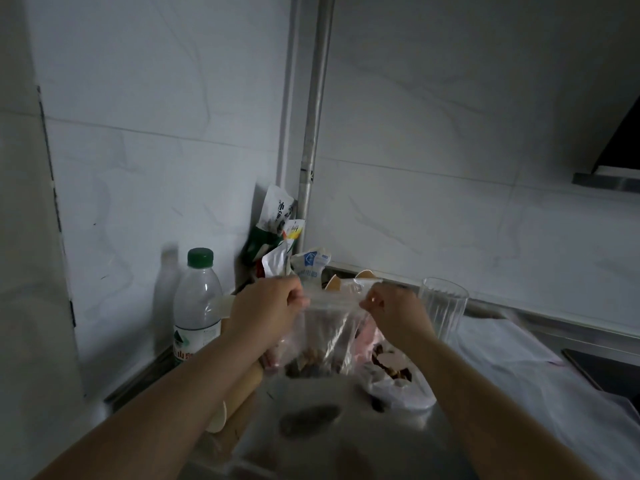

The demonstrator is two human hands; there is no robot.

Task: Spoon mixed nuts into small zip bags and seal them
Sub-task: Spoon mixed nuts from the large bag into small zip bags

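Note:
A clear zip bag (322,341) hangs above the steel counter (322,441) with mixed nuts (308,367) gathered at its bottom. My left hand (266,306) pinches the left end of the bag's top strip. My right hand (391,313) pinches the right end, so the strip is stretched level between them. Behind and to the right of the bag sits a white plastic bag (398,386) holding more nuts. No spoon is visible.
A water bottle with a green cap (197,306) stands at the left by the wall. Snack packets (280,233) lean in the corner. A ribbed clear glass (443,306) stands at the right, beside white plastic sheeting (502,358). Wooden items (239,393) lie under my left forearm.

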